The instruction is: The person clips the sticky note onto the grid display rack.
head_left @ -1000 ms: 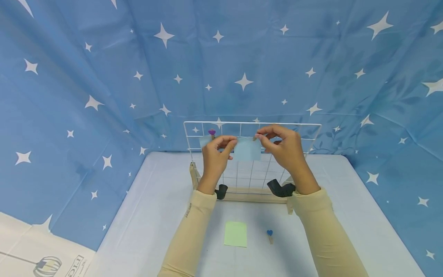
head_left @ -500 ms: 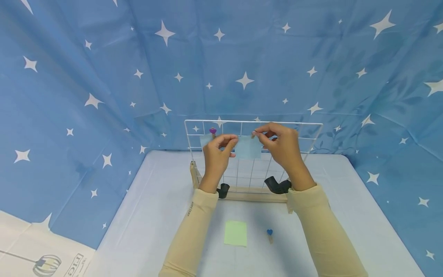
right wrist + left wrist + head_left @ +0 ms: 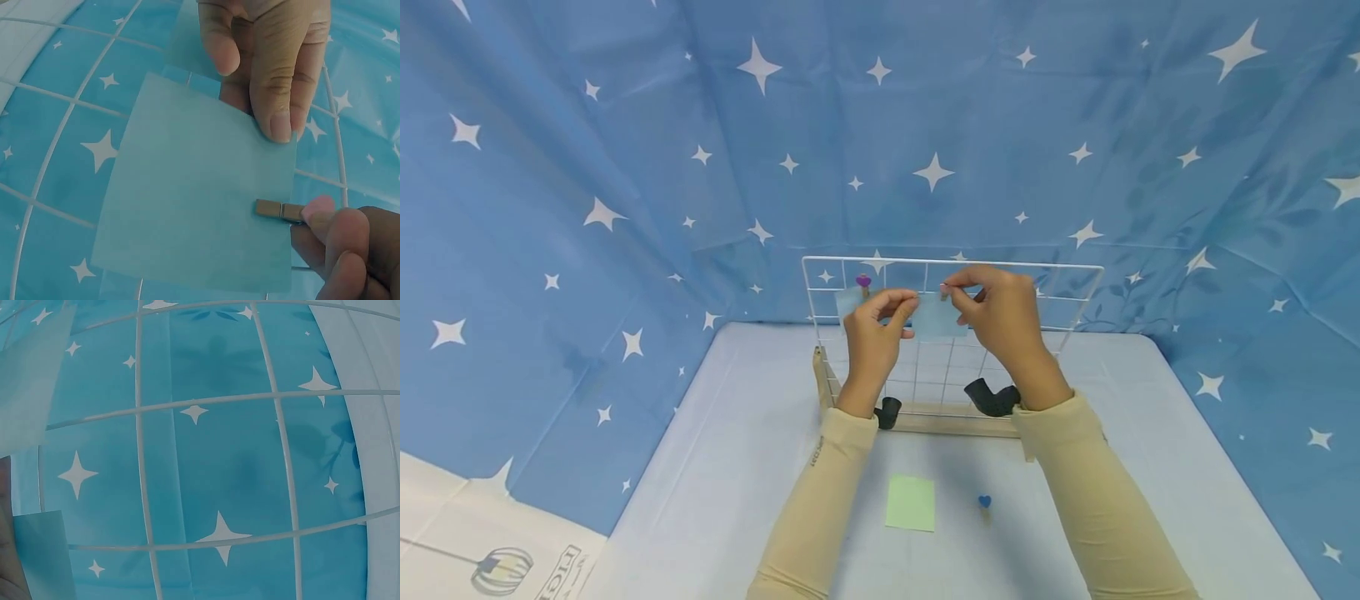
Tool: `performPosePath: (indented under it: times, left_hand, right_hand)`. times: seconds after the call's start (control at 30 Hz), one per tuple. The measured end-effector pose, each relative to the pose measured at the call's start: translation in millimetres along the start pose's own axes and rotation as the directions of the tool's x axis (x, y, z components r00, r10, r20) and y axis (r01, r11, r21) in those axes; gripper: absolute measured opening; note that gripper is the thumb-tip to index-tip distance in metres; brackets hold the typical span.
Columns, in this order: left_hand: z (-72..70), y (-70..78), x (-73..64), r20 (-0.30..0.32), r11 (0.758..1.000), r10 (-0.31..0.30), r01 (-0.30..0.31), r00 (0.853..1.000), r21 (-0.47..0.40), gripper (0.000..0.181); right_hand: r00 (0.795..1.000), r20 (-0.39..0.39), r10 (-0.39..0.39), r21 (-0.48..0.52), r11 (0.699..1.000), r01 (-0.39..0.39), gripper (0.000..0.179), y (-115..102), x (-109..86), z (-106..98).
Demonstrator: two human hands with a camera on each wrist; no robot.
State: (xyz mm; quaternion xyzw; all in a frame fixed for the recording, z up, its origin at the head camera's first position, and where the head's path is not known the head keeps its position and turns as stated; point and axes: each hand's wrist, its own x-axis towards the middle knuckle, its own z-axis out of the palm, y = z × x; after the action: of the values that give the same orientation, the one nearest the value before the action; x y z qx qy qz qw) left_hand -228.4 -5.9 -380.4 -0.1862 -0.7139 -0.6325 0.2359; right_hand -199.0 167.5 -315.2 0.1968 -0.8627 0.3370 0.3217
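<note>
In the head view my left hand [image 3: 871, 337] pinches a light blue paper square [image 3: 936, 317] by its upper left corner, in front of a white wire grid [image 3: 917, 261]. My right hand [image 3: 1006, 321] pinches a small wooden clothespin [image 3: 270, 209] with a pink heart on its end. In the right wrist view the clothespin's tip lies over the paper's top edge, between its corners. Another light blue square [image 3: 849, 302] hangs on the grid at the left, under a clothespin with a purple heart [image 3: 863, 281]; my left hand partly hides it.
The grid stands on a wooden base [image 3: 955, 424] on the white table. Nearer me lie a light green paper square [image 3: 911, 503] and a clothespin with a blue heart [image 3: 985, 502]. A blue curtain with white stars [image 3: 934, 208] hangs behind.
My right hand has moved left with the pink-heart clothespin, from near the paper's right corner toward the middle of its top edge. My left hand keeps its pinch on the paper.
</note>
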Motion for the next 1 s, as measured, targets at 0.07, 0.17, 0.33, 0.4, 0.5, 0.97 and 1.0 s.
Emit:
performPosePath:
  times: [0.07,0.17,0.33,0.4,0.5,0.97,1.0]
  left_hand:
    - [0.3,0.4,0.0,0.003,1.000,0.002,-0.002,1.000,0.007,0.015]
    - [0.5,1.2,0.4,0.005,1.000,0.012,-0.012,1.000,0.017,0.015]
    - [1.1,1.4,0.4,0.009,0.999,0.027,-0.027,1.000,0.025,0.016]
    - [1.6,1.0,0.2,0.008,0.999,0.032,-0.032,0.999,0.026,0.016]
    - [2.0,0.2,-0.7,0.004,0.999,0.044,-0.044,0.999,0.029,0.017]
    - [-1.6,-7.0,-6.4,-0.073,0.983,0.173,-0.167,0.982,0.080,0.013]
    - [-2.4,-7.0,-7.0,-0.081,0.980,0.180,-0.173,0.980,0.095,0.012]
  right_hand:
    - [1.000,0.005,-0.004,-0.010,1.000,0.004,0.007,0,0.6,0]
    - [1.000,0.014,-0.009,-0.025,1.000,0.009,0.009,-1,1.3,0]
    - [1.000,0.026,0.010,-0.040,0.999,-0.009,0.013,-3,-0.1,-1]
    - [1.000,0.010,0.011,-0.049,0.999,-0.011,0.013,-2,-1.5,0]
    - [0.999,-0.046,-0.001,-0.055,0.999,-0.001,0.011,0,-4.1,3]
    - [0.972,-0.232,-0.015,0.054,0.998,0.028,0.012,23,-19.1,13]
    - [0.973,-0.229,0.004,0.088,0.996,0.016,0.011,24,-20.8,13]
